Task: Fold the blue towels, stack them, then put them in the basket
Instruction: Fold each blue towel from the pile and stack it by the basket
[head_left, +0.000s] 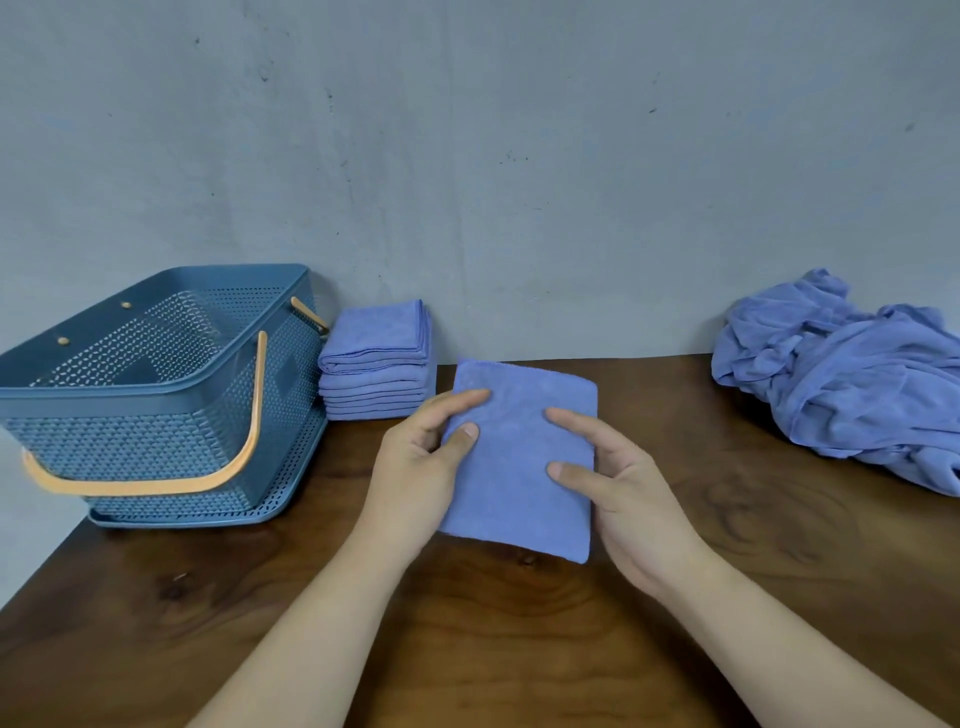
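Folded rectangular blue microfibre towel (519, 467) at the middle of the dark wooden bench (753, 597), toward its back edge, left hand (415, 467) pinching the left edge, right hand (628, 504) gripping the right edge; probably soft, light and limp, so best held by both side edges.

Left hand (415, 467) and right hand (623, 499) grip a folded blue towel (519, 457).

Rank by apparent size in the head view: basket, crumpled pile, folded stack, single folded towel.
basket
crumpled pile, cropped at the edge
single folded towel, then folded stack: unsure, the towel is nearer the camera
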